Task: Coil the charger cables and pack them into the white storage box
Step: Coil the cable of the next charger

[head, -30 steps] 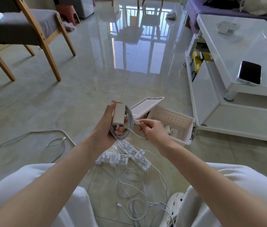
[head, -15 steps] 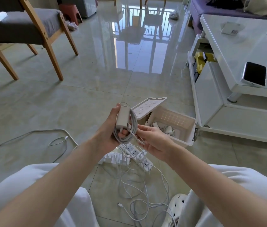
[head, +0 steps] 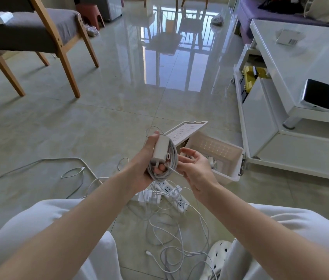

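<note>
My left hand (head: 143, 164) grips a white charger brick (head: 160, 147) with its grey cable coil (head: 168, 164) wrapped around it, held above the floor. My right hand (head: 195, 168) is just right of the coil, palm up, fingers spread, with a thin strand of cable running across its fingertips. The white storage box (head: 234, 172) stands open on the floor behind my right hand, its lid (head: 185, 131) hinged back to the left. Something white lies inside the box. Loose white cables (head: 171, 235) tangle on the floor between my knees.
White power strips (head: 169, 194) lie under my hands. Another cable (head: 72, 172) trails off left. A wooden chair (head: 38, 37) stands at the far left. A white coffee table (head: 292, 63) with a phone (head: 317, 93) stands on the right. A white perforated shoe (head: 218, 255) shows by my right knee.
My right hand let go of the cable end it pinched, moved under the coil, then opened with palm up. The left hand kept the wound charger and tilted it slightly.
</note>
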